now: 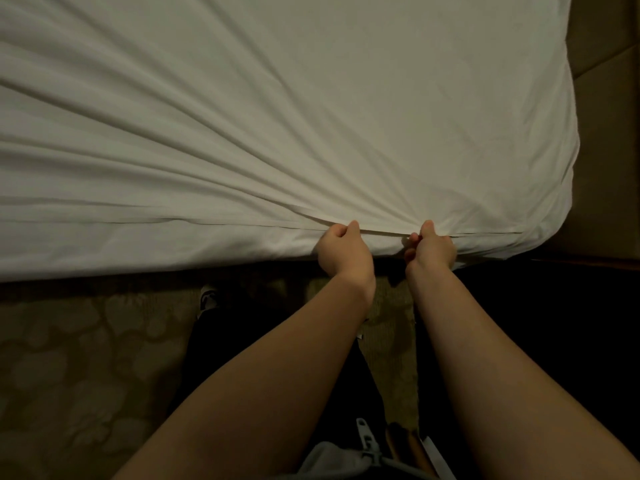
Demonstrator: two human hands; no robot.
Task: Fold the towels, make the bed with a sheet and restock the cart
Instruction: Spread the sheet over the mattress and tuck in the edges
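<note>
A white sheet (311,98) covers the bed and fills the upper part of the head view. Long creases fan out across it from the near edge toward the left. My left hand (343,249) grips the sheet's near hem with curled fingers. My right hand (433,247) pinches the same hem a short way to the right, close to the bed's near right corner (540,233). Both forearms reach forward from the bottom of the view.
Patterned carpet (86,358) lies below the bed's near edge. A brown padded headboard or wall panel (606,133) runs along the bed's right side. My dark-clad legs and a shoe (207,299) stand by the bed. A clip and grey cloth (367,445) hang at my waist.
</note>
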